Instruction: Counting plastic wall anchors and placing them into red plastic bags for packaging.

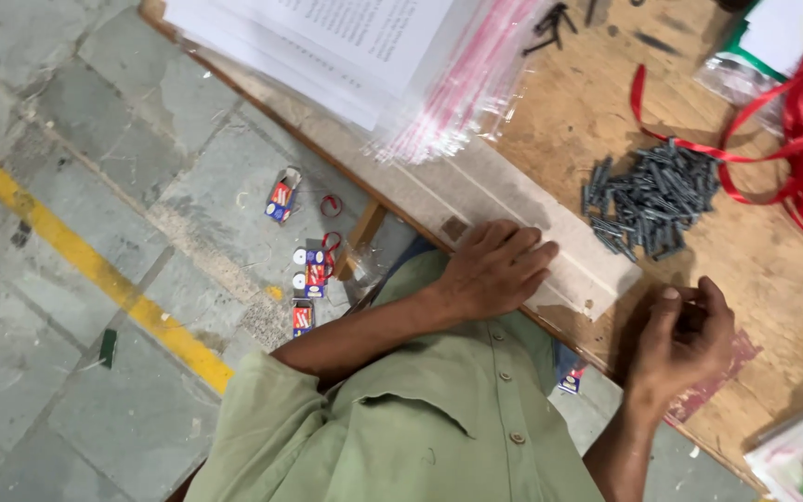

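Left hand (494,270) lies flat, grip spread, on one long pale strip (550,242) along the plywood worktop (559,121) edge. Right hand (685,335), fingers curled together, contents hidden, rests near one heap of dark grey screws (651,200) beyond the strip.

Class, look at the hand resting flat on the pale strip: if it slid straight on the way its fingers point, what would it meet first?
Probably the pile of dark screws; the left hand points along the pale strip towards it.

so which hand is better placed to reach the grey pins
Probably right: the right hand is curled close to the pile of dark grey metal pins, while the left hand lies flat on the long white strip.
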